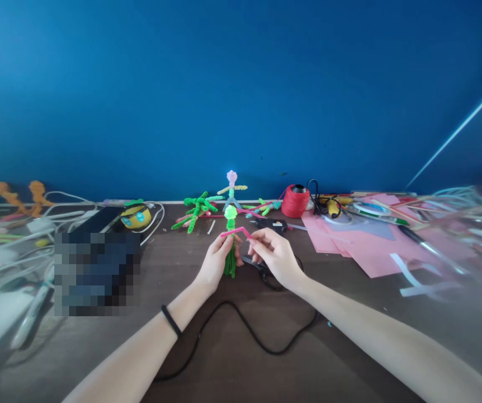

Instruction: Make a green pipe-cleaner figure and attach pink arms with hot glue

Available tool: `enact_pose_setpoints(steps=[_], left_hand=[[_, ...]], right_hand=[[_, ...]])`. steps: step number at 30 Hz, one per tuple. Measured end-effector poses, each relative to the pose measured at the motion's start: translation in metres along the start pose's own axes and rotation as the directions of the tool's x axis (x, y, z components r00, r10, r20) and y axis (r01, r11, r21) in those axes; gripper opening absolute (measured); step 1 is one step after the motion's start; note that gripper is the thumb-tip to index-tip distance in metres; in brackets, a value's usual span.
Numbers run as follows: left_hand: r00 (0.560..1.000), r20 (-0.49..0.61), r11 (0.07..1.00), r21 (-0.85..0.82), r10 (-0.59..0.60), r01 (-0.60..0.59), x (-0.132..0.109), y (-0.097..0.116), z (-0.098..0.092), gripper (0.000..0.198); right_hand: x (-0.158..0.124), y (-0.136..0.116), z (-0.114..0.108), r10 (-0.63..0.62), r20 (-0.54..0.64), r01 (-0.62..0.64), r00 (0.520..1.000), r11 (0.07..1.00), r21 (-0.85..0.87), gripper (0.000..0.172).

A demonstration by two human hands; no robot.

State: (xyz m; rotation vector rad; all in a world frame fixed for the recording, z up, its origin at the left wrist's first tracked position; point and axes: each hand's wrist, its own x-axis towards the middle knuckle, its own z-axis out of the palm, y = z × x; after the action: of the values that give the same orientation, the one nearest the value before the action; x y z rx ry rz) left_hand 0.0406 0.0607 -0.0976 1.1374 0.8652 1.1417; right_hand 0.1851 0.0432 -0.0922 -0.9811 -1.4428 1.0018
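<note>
A green pipe-cleaner figure (230, 267) with a pale green coiled head stands upright in the grip of my left hand (212, 263), its darker green strands hanging below the fingers. Across its front, just under the head, runs a bent pink pipe cleaner (237, 230). My right hand (278, 258) pinches the right end of that pink piece between thumb and fingers, while its left end lies by my left thumb. Dark-handled scissors (261, 270) lie on the table beneath my right hand, partly hidden by it.
Behind my hands are a glue gun (269, 224), a red thread spool (295, 201), a green pipe-cleaner piece (197, 210) and a figure with a pink head (232, 179). Pink paper (375, 257) covers the right. A black cord (249, 341) curves in front; white cables (1, 240) tangle left.
</note>
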Motion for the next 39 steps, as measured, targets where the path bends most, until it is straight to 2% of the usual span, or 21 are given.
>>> enact_pose_setpoints(steps=[11, 17, 22, 24, 26, 29, 31, 39], left_hand=[[1.000, 0.016, 1.000, 0.017, 0.011, -0.011, 0.000, -0.002, -0.003, 0.021], [1.000, 0.005, 1.000, 0.012, 0.010, -0.010, 0.000, -0.002, -0.003, 0.022], [1.000, -0.003, 1.000, -0.013, 0.016, -0.016, 0.002, -0.004, -0.004, 0.022], [1.000, -0.005, 1.000, -0.011, 0.023, -0.023, 0.002, -0.004, -0.005, 0.021], [1.000, 0.011, 1.000, 0.004, 0.027, -0.027, 0.001, -0.003, -0.005, 0.020], [0.999, 0.035, 0.998, 0.055, 0.029, -0.030, 0.000, -0.002, -0.004, 0.021], [0.999, 0.035, 0.995, 0.092, 0.031, -0.034, -0.001, -0.001, -0.003, 0.021], [0.998, 0.068, 0.995, 0.095, 0.011, -0.017, -0.001, -0.001, -0.001, 0.025]], right_hand=[[0.006, 0.007, -0.007, 0.065, -0.127, -0.071, 0.990, 0.997, -0.040, 0.021], [0.010, 0.011, -0.014, 0.061, -0.188, -0.080, 0.980, 0.992, -0.096, 0.020], [0.012, 0.008, -0.017, 0.051, -0.257, -0.069, 0.965, 0.996, -0.062, 0.020], [0.010, 0.004, -0.016, 0.022, -0.238, -0.025, 0.971, 1.000, -0.009, 0.019], [0.007, -0.001, -0.012, -0.001, -0.167, 0.008, 0.986, 0.999, 0.039, 0.018], [0.002, -0.006, -0.005, 0.019, 0.001, -0.019, 1.000, 0.999, 0.035, 0.019], [0.000, -0.006, -0.002, 0.046, 0.070, -0.048, 0.996, 0.999, 0.022, 0.019], [-0.001, -0.003, 0.002, 0.028, 0.067, -0.025, 0.997, 0.999, -0.046, 0.016]])
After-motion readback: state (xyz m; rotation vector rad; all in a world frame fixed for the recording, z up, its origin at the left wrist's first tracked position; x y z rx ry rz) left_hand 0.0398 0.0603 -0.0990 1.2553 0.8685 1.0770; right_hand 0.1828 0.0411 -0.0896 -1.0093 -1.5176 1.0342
